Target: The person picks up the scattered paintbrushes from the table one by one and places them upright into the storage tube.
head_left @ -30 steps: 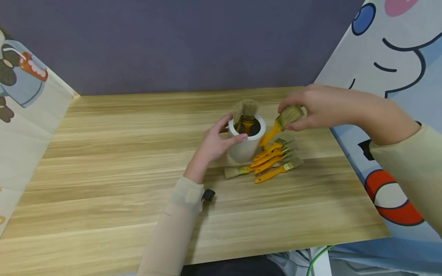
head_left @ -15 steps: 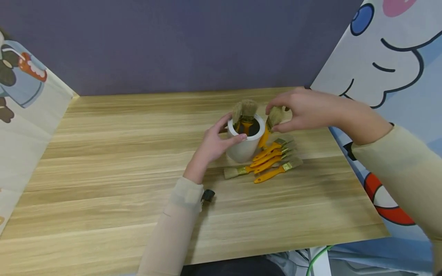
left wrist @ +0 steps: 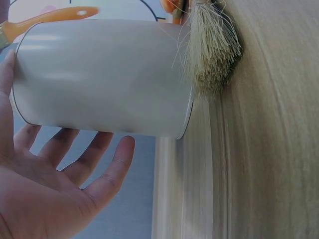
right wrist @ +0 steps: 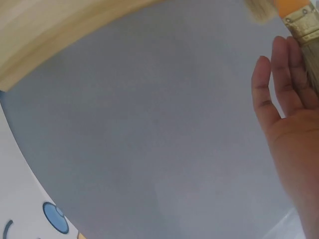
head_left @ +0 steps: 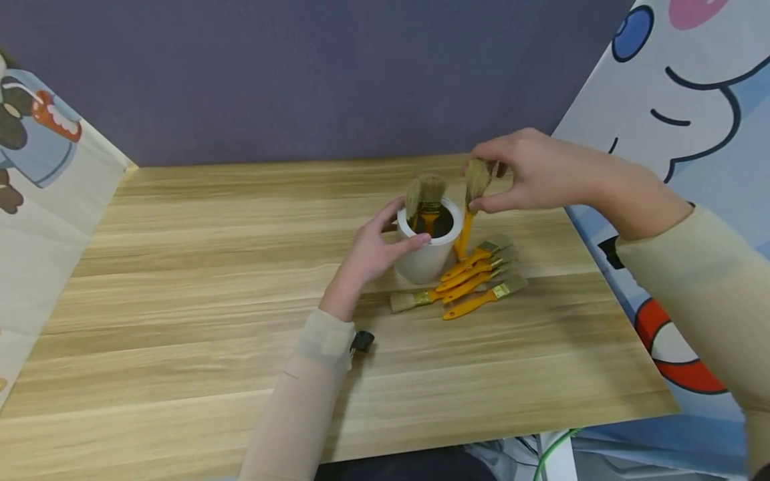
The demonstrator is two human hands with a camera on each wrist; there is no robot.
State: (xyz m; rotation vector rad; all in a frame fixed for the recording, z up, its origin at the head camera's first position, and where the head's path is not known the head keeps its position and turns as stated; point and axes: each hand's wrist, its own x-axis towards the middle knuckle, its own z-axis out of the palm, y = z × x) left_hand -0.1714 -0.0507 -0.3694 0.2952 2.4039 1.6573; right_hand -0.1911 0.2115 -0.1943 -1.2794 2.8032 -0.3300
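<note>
My left hand (head_left: 375,250) holds a white cup (head_left: 421,264) around its rim, thumb on the near side and fingers on the far side. In the left wrist view the fingers curve along the cup's wall. Paintbrushes (head_left: 432,189) stand in the cup, bristles up. Just right of the cup, my right hand (head_left: 529,170) pinches a paintbrush (head_left: 478,177) by its bristle end. Its orange handle points down beside the cup's wall. In the right wrist view the metal ferrule (right wrist: 304,22) shows at the fingertips, and the thumb is out of sight.
Several orange-handled paintbrushes (head_left: 472,274) lie in a loose pile right of and in front of the cup. One paintbrush (head_left: 412,300) points its bristles left, close to the cup's base. The wooden table (head_left: 198,300) meets a grey panel (head_left: 301,80) behind and printed panels at both sides.
My right hand has moved left toward the cup, then slightly up, and the paintbrush it pinches has swung from slanted to nearly upright. My left hand and the cup have stayed put.
</note>
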